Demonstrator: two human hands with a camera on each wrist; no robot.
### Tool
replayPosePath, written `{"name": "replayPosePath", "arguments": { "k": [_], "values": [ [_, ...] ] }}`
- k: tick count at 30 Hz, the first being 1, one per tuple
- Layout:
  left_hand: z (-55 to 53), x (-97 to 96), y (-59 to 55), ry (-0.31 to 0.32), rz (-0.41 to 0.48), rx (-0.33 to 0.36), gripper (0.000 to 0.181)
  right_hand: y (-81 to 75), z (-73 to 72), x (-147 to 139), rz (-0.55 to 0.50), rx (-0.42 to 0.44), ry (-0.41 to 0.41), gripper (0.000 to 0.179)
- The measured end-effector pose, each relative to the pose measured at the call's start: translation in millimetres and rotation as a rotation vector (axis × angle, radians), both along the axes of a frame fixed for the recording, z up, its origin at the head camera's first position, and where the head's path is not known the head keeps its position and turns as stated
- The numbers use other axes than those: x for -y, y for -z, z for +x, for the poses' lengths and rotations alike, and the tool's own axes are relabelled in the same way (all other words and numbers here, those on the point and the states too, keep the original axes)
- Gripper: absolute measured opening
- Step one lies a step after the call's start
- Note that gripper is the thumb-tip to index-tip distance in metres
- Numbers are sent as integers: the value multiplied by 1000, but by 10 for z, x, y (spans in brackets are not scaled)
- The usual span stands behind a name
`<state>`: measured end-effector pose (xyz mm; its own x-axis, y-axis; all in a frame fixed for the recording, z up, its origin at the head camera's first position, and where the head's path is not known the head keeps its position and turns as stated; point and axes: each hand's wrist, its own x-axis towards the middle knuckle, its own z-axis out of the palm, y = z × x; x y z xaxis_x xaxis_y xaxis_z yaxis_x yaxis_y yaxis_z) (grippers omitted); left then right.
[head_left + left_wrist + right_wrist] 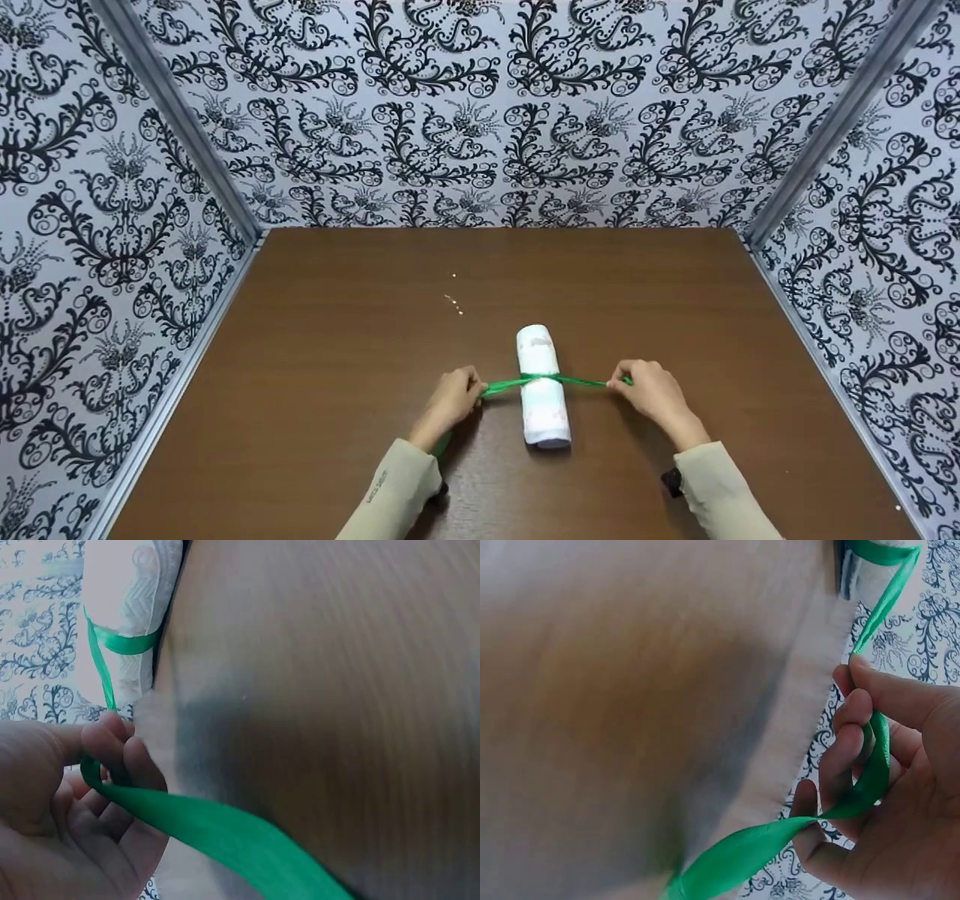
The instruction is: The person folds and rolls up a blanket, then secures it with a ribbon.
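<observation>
A white rolled-up bundle point(546, 416), soft and quilted-looking with faint patterning, lies on the brown table. Around its middle runs a green ribbon point(506, 386), crossed on top, with one end pulled out to each side. My left hand point(455, 397) pinches the left end between thumb and fingers, and the ribbon's loose tail point(225, 832) trails past the palm. On the other side my right hand point(651, 388) pinches the right end; its tail point(735, 855) loops through the curled fingers and hangs down. Both stretches between hands and bundle look taut.
The brown table point(337, 300) is bordered by walls with black-and-white scroll wallpaper point(465, 112) at the back and both sides. Small pale specks point(454, 301) lie on the table behind the bundle. Dark wrist devices point(672, 482) sit under the sleeves.
</observation>
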<state>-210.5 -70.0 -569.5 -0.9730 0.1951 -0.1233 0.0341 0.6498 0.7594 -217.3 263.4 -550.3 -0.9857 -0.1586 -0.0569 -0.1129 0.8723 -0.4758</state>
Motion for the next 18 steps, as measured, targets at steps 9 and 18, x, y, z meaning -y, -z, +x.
{"name": "replayPosePath", "arguments": {
  "k": [9,18],
  "values": [
    [10,118,-109,108,310,180,20,-3,41,55,-49,38,-24,7],
    [52,101,-207,154,429,250,20,-27,57,124,-50,63,-26,7]
  ]
}}
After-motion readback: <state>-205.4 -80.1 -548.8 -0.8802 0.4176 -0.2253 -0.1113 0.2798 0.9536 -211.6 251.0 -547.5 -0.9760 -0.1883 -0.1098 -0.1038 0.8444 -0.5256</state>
